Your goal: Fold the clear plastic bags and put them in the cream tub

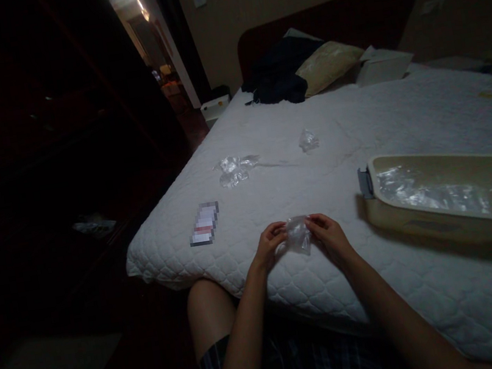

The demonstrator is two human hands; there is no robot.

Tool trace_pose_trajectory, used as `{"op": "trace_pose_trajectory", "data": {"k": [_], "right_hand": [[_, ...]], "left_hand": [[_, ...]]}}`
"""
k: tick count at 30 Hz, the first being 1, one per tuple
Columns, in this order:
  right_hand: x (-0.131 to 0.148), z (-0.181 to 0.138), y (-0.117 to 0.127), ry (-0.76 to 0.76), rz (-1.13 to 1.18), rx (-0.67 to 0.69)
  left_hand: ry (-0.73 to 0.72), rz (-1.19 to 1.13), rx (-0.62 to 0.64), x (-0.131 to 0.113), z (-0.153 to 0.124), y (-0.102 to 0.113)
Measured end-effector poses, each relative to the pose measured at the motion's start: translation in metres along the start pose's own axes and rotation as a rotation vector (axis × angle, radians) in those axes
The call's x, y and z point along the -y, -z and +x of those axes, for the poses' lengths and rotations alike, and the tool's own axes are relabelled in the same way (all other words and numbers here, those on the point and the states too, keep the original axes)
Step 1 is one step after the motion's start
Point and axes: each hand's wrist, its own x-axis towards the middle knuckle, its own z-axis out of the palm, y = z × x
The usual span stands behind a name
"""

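Note:
Between my two hands hangs a small clear plastic bag [299,237], just above the white quilted bedspread [336,294]. My left hand [273,243] pinches its left edge with closed fingers. On the other side, my right hand [327,231] grips the upper right edge between thumb and fingers. Whether anything lies inside the bag, I cannot tell. Farther up the bed are crumpled clear plastic bags [233,171] and another crumpled bag [308,140] by itself. To the right stands a pale plastic bin [418,225] with a grey latch, holding shiny clear plastic.
A phone-like item, blurred out [204,223], lies left of my hands. Dark clothing [280,71], a beige pillow [330,64] and a white box [383,65] rest near the headboard [327,15]. Some plastic [95,225] lies in the dark area at left.

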Motion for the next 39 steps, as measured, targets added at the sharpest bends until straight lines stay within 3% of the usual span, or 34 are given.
{"op": "trace_pose_trajectory", "data": {"k": [12, 20, 25, 31, 39], "right_hand": [[-0.004, 0.002, 0.005, 0.017, 0.089, 0.001], [-0.003, -0.002, -0.01, -0.006, 0.05, 0.075], [-0.001, -0.001, -0.009, 0.014, 0.025, 0.046], [0.0, -0.001, -0.008, 0.02, 0.015, 0.017], [-0.003, 0.004, -0.014, 0.097, -0.162, -0.008]], "left_hand": [[-0.01, -0.095, 0.032, 0.005, 0.001, 0.009], [0.013, -0.07, -0.064, 0.005, 0.002, 0.001], [0.01, -0.049, -0.109, 0.004, 0.0, 0.001], [-0.033, 0.041, -0.053, 0.005, 0.002, 0.003], [0.059, 0.004, -0.031, 0.004, -0.001, 0.001]]}}
